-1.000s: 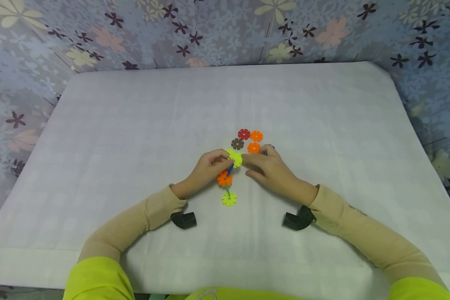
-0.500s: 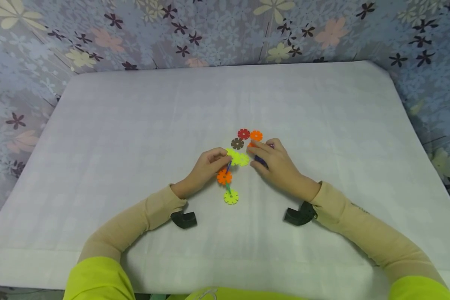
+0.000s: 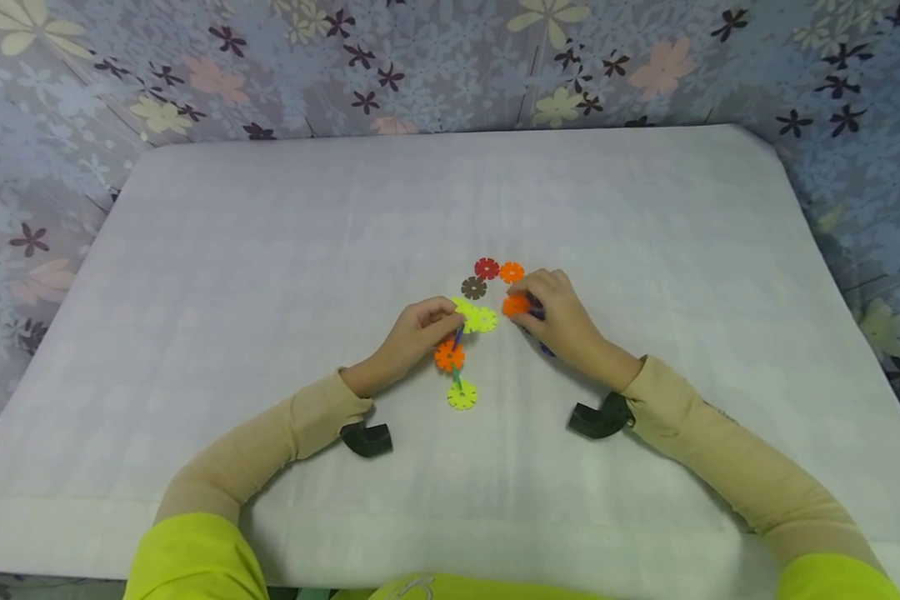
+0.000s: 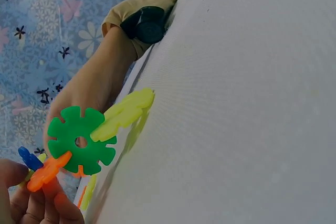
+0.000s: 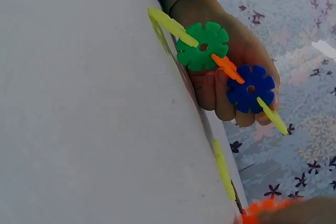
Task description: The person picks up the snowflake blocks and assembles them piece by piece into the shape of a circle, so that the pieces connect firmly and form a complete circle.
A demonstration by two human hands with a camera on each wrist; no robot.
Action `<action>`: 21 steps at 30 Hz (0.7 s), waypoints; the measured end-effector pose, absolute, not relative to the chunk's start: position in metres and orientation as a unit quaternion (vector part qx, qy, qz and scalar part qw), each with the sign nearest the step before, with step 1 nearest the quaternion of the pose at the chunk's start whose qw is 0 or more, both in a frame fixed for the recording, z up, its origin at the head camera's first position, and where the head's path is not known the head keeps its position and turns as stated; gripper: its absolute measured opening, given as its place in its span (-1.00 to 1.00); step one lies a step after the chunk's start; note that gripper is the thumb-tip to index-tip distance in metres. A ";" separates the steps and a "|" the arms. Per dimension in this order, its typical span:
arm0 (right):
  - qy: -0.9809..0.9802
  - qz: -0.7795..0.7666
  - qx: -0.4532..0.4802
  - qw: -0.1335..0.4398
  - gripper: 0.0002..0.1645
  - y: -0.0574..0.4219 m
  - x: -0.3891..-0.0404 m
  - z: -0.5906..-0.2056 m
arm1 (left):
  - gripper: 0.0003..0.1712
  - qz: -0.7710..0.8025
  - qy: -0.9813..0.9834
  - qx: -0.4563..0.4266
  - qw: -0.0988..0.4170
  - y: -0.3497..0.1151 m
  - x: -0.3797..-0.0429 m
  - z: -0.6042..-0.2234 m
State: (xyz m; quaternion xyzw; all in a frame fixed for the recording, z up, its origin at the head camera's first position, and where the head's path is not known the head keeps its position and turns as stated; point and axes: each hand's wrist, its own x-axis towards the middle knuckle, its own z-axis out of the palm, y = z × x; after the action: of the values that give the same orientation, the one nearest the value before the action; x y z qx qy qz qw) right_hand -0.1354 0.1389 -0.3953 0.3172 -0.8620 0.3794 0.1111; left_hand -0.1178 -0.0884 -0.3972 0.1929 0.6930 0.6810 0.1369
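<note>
My left hand (image 3: pixel 423 329) pinches the upper end of a chain of notched plastic discs slotted together edge to edge. From the bottom up, the right wrist view shows a yellow disc (image 5: pixel 172 27), a green disc (image 5: pixel 203 46), an orange disc (image 5: pixel 228 68), a blue disc (image 5: pixel 251 88) and another yellow disc (image 5: pixel 273 116). The chain hangs down, its lowest disc close over the table. To the right, my right hand (image 3: pixel 558 312) pinches a loose orange disc (image 3: pixel 516 305) between thumb and fingers. A loose yellow disc (image 3: pixel 484 319) lies between the hands.
Beyond the hands a red disc (image 3: pixel 487 268), an orange disc (image 3: pixel 512 272) and a brown disc (image 3: pixel 474 288) lie on the white tablecloth (image 3: pixel 307 233). Dark blue discs (image 3: pixel 546 348) are partly hidden under the right hand. A flowered cloth (image 3: pixel 450 67) hangs behind the table.
My right hand has moved from the yellow disc beside the chain to the right and pinched an orange disc that lay on the table. The left hand stays nearly in place.
</note>
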 end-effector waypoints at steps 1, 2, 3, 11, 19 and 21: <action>-0.853 0.403 0.314 0.110 -0.73 0.138 -0.134 -0.395 | -0.87 0.678 0.695 0.194 0.137 -0.088 -0.118 -0.397; -0.841 0.426 0.314 0.109 -0.73 0.137 -0.133 -0.394 | -0.87 0.677 0.696 0.194 0.138 -0.088 -0.117 -0.397; -0.829 0.449 0.317 0.107 -0.74 0.137 -0.132 -0.393 | -0.88 0.676 0.697 0.194 0.140 -0.088 -0.117 -0.396; -0.765 0.536 0.347 0.084 -0.76 0.130 -0.125 -0.392 | -0.87 0.650 0.715 0.204 0.156 -0.087 -0.109 -0.371; -0.737 0.513 0.421 0.131 -0.71 0.130 -0.124 -0.392 | -0.87 0.636 0.721 0.205 0.184 -0.090 -0.114 -0.390; -0.729 0.510 0.437 0.133 -0.71 0.130 -0.125 -0.392 | -0.86 0.634 0.720 0.210 0.187 -0.090 -0.115 -0.392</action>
State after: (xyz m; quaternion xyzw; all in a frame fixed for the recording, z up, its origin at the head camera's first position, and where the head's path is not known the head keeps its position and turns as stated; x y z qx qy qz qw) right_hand -0.1245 0.1300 -0.3921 0.4368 -0.7287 0.5103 0.1333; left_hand -0.1149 -0.0904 -0.3919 0.2103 0.7204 0.6340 0.1865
